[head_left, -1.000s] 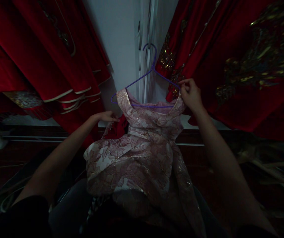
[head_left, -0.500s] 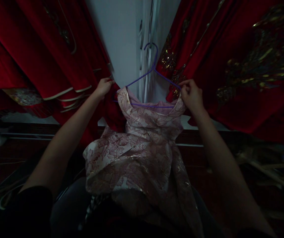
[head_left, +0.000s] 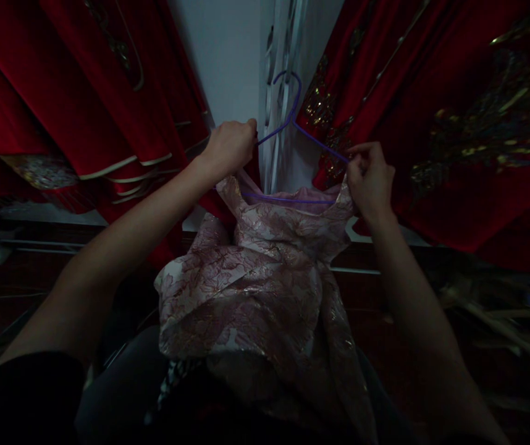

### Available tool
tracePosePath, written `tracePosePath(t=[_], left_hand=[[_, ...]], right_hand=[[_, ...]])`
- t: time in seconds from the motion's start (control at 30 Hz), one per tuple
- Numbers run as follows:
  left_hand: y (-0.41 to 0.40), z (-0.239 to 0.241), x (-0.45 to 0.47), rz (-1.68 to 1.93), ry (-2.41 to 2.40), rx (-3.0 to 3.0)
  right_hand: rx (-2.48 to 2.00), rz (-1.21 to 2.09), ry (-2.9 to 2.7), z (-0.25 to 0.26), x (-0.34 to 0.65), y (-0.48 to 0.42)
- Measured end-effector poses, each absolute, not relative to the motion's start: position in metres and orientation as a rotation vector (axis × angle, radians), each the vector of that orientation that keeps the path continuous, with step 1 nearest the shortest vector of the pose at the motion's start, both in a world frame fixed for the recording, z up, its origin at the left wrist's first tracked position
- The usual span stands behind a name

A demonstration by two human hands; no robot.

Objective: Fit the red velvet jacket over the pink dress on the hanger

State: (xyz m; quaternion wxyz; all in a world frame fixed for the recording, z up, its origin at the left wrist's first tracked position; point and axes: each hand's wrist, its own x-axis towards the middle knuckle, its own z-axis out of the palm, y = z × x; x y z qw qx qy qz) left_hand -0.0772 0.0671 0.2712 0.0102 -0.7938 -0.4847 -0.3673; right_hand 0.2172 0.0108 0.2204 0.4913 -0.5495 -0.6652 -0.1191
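A pink and silver brocade dress [head_left: 265, 266] lies across my lap, its neckline pointing away from me. A thin purple hanger [head_left: 309, 134] runs through its shoulders, hook uppermost. My left hand [head_left: 230, 147] is closed around the hanger's left arm, just above the left shoulder strap, and hides that part of the wire. At the other end, my right hand [head_left: 370, 182] pinches the right shoulder strap against the hanger's tip. The hanger's lower bar shows inside the neck opening.
Red garments with gold sequins [head_left: 482, 136] hang at the right, and more red cloth [head_left: 52, 80] with pale trim hangs at the left. Between them stands a pale panel [head_left: 228, 55] with metal edging. Dim clutter [head_left: 501, 315] lies at the lower right.
My left hand has moved right and up from beside the left strap onto the hanger's arm. My right hand, the hanger and the neckline have shifted slightly right.
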Motion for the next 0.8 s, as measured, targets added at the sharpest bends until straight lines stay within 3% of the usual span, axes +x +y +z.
tracePosePath(t=[0.3,0.63,0.8], left_hand=[[0.071,0.264,-0.152,-1.338,-1.755,-2.556],[0.085,0.274,-0.066,-1.562,-1.401,-2.625],[0.081,0.273,-0.072,-1.519,-1.249,-2.619]], right_hand=[[-1.347,-0.288,-1.609,0.224,0.221,0.017],[-1.284,-0.197,-1.607,0.212,0.206,0.008],[-1.344,0.071,-1.703,0.217,0.222,0.038]])
